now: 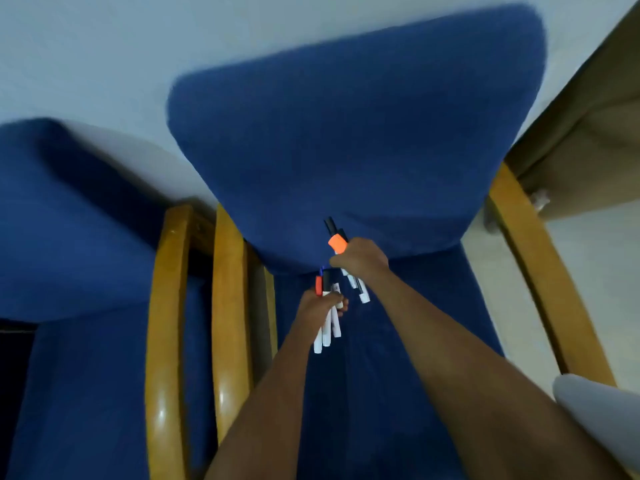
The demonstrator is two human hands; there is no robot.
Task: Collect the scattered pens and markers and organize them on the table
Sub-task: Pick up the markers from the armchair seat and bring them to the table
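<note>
The left hand is a grip wrapped around a small bunch of markers. They have white bodies with black and orange caps, and they point up and down. The right hand is a grip closed around another bunch, with an orange cap and black caps sticking out on top and white ends poking out below. Both bunches are held in the air over the seat of a blue chair, close to where the seat meets the back. A second blue chair stands to the left. No bench shows here.

Markers are light and stiff, so they probably will not bend or break. But they are smooth and round, so one could slide out of a full hand. Holding them around the middle, squeezed together, looks safest. The caps might pop off if pulled, so the bodies are the better place to hold.
</note>
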